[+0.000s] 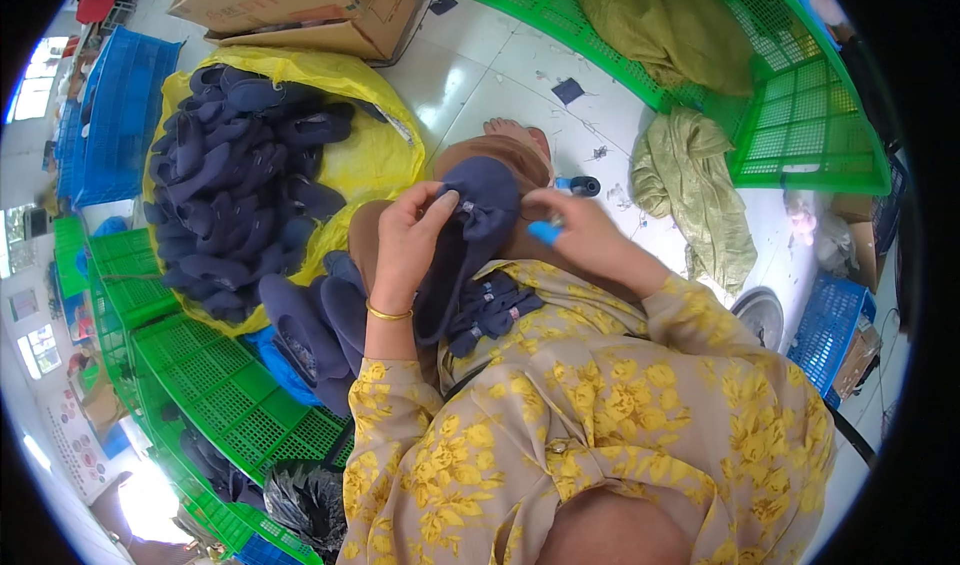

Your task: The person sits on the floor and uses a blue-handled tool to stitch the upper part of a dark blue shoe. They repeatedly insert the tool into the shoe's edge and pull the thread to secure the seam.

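A navy fabric shoe (482, 197) with a bow on its upper rests over my lap. My left hand (410, 235) is closed on it, thumb pressed beside the bow. Just right of the shoe, my right hand (590, 233) is curled in a pinch and blurred by motion. It has a blue covering on one finger, and whatever is pinched is too small to make out. Several loose navy bows (492, 310) lie on my lap. More navy shoes (305, 325) sit left of my left forearm.
A yellow sack (385, 155) full of navy shoes stands at the left, beside green crates (215, 375). A cardboard box (290, 5) is at the back. A green basket (800, 145) holding an olive sack (665, 25) stands far right. Another olive cloth (690, 195) lies on the floor.
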`<state>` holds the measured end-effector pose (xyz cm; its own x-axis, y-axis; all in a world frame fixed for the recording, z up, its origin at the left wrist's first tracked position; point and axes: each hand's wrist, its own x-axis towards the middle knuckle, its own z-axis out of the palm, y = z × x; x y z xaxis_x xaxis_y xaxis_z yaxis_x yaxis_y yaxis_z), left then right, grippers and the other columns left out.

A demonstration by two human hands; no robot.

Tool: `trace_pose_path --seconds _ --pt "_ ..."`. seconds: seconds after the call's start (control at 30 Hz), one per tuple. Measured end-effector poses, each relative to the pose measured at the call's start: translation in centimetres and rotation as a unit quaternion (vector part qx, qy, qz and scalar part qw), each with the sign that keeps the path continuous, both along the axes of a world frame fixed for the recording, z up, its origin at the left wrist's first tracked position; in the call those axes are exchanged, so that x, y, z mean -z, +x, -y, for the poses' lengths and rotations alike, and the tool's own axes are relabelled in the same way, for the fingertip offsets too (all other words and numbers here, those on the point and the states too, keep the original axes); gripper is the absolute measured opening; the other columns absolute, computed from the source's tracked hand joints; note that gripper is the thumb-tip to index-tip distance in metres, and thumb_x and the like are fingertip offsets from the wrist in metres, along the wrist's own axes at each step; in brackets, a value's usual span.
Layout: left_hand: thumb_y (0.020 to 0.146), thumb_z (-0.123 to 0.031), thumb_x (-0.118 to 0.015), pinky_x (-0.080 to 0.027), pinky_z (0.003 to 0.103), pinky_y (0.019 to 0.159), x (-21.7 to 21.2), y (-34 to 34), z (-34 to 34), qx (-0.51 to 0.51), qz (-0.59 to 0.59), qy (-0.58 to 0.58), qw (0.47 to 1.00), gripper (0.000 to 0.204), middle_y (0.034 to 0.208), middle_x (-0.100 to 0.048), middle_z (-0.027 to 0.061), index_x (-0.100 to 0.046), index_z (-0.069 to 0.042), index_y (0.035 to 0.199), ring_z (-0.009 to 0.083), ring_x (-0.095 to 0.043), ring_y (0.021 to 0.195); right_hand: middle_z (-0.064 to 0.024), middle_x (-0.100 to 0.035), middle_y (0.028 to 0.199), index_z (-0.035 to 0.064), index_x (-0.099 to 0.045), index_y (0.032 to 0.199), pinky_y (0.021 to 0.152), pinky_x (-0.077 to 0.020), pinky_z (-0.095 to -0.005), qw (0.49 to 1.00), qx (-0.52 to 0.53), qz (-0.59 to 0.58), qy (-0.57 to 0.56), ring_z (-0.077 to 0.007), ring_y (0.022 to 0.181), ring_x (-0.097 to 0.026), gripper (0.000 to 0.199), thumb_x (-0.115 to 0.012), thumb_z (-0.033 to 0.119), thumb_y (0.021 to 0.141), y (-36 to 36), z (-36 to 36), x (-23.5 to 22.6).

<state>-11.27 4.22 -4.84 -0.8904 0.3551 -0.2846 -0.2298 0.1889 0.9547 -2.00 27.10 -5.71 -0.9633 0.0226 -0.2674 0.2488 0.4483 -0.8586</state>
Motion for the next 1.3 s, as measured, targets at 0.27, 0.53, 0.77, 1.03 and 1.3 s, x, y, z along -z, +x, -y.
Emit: trace_pose_path --seconds 0.27,0.53,0.77,1.03,1.3 --pt "0.093 -0.013 -0.064 -0.044 0.019 0.073 0.5 0.5 0.4 -0.047 0.008 0.025 0.999 0.017 0.087 -0.062 -0.0040 -0.067 0.002 0.100 0.0041 -0.054 0.080 0.0032 -0.053 0.068 0.0074 -0.060 0.077 0.058 -0.0394 -0.0269 0.931 -0.022 0.140 -0.337 -0.0056 0.063 -0.049 0.017 -0.066 0.016 0.090 -0.7 -0.9 -1.8" --pt "0.094 -0.013 -0.064 -0.041 0.020 0.068 2.5 1.1 -0.5 -0.102 -0.007 0.015 0.995 0.013 0.082 -0.060 -0.0053 -0.065 -0.001 0.091 0.0032 -0.049 0.075 0.0040 -0.032 0.055 0.0149 -0.036 0.063 0.054 -0.0326 -0.0281 0.707 0.090 -0.023 -0.701 -0.0096 0.048 -0.033 0.035 -0.057 0.010 0.090 -5.7 3.8 0.8" --pt "0.092 -0.009 -0.065 -0.041 0.019 0.068 3.0 2.1 -0.9 -0.174 -0.003 0.050 0.983 0.009 0.081 -0.060 -0.0049 -0.065 0.000 0.089 0.0033 -0.050 0.075 0.0037 -0.023 0.050 0.0167 -0.026 0.059 0.048 -0.0241 -0.0297 0.734 0.114 0.064 -0.667 -0.0102 0.042 -0.021 0.040 -0.055 0.007 0.085 -2.0 2.4 -0.6" --pt "0.089 -0.008 -0.068 -0.043 0.021 0.067 2.4 2.1 -1.1 -0.143 -0.081 -0.050 0.985 0.007 0.080 -0.060 -0.0015 -0.065 -0.001 0.091 0.0056 -0.052 0.072 0.0041 -0.030 0.056 0.0138 -0.038 0.064 0.055 -0.0344 -0.0295 0.750 0.146 -0.009 -0.645 -0.0087 0.048 -0.030 0.033 -0.058 0.013 0.090 -1.5 0.6 0.4" --pt "0.082 -0.011 -0.075 -0.048 0.026 0.068 -0.4 2.9 -1.5 -0.074 -0.216 -0.093 0.969 0.023 0.078 -0.057 0.0033 -0.063 -0.003 0.100 0.0133 -0.055 0.070 -0.0245 -0.067 0.090 0.0049 -0.054 0.106 0.069 -0.0492 -0.0432 0.952 0.150 0.090 0.250 -0.0414 0.080 -0.065 0.017 -0.056 0.009 0.089 1.0 -7.3 4.1"
